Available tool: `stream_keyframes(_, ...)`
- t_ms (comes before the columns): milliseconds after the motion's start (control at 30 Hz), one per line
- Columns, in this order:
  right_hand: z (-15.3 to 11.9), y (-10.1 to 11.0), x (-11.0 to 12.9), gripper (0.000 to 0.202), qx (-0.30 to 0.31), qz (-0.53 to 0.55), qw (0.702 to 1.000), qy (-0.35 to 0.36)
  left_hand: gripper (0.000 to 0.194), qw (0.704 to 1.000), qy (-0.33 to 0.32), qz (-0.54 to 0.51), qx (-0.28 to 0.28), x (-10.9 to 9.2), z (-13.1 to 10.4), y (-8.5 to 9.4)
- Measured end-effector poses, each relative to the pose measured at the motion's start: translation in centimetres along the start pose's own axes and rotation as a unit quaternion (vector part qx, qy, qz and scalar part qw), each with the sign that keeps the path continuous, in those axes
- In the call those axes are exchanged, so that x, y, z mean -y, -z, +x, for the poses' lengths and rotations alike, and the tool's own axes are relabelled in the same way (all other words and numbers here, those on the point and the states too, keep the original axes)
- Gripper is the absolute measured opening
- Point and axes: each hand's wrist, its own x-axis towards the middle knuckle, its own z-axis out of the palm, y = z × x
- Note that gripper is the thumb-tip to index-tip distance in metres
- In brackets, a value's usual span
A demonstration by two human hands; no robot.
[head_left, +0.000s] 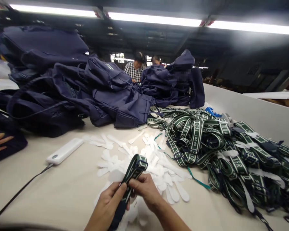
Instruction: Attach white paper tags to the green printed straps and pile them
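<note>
Head view: both hands (127,195) grip green strap (134,169); strap pile (207,138) lettered "SPORT".

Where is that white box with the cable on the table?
The white box lies on the table at the left of the head view, between the navy bags and the white paper strips, ahead and left of the left hand.

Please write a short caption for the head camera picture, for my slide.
Both hands, left hand and right hand, pinch a folded green-and-white strap above white paper pieces.
</note>
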Motion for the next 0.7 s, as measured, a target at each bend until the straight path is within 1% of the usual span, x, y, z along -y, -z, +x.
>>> stream_keyframes(67,-0.1,-0.1,0.1,0.045,-0.019,-0.005,1.000,-0.010,0.047,1.000,0.017,0.005,0.013,-0.4,-0.1,0.2)
stream_keyframes(100,-0.1,-0.1,0.2,0.045,-0.018,-0.005,1.000,-0.017,0.047,0.999,0.023,0.005,0.022,-0.5,0.0,0.3)
stream_keyframes(167,-0.2,-0.1,0.3,0.045,-0.002,-0.004,1.000,-0.030,0.045,0.999,0.032,-0.006,0.036,-0.5,0.0,0.6)
stream_keyframes(267,-0.2,0.1,0.4,0.042,0.041,-0.013,0.998,-0.044,0.043,0.998,0.042,-0.013,0.054,-0.2,-0.1,1.1)
stream_keyframes(333,-0.3,0.2,0.4,0.041,0.053,-0.021,0.997,-0.050,0.043,0.997,0.048,-0.004,0.059,-0.2,-0.2,1.5)
stream_keyframes(467,-0.4,0.2,-0.1,0.042,0.061,-0.025,0.996,-0.056,0.045,0.998,0.044,0.012,0.048,-0.1,-0.2,2.3)
stream_keyframes(567,-0.5,-0.3,-0.7,0.045,0.067,-0.004,0.997,-0.040,0.048,0.998,0.032,0.020,0.040,0.1,-0.3,2.6)
stream_keyframes(667,-0.3,-0.7,-1.8,0.047,0.046,0.013,0.999,-0.018,0.053,0.999,0.014,0.039,0.024,0.6,-0.2,2.5)
stream_keyframes(700,0.0,-0.8,-2.2,0.048,0.035,0.017,0.999,-0.006,0.053,0.999,0.001,0.043,0.007,0.8,0.0,2.3)
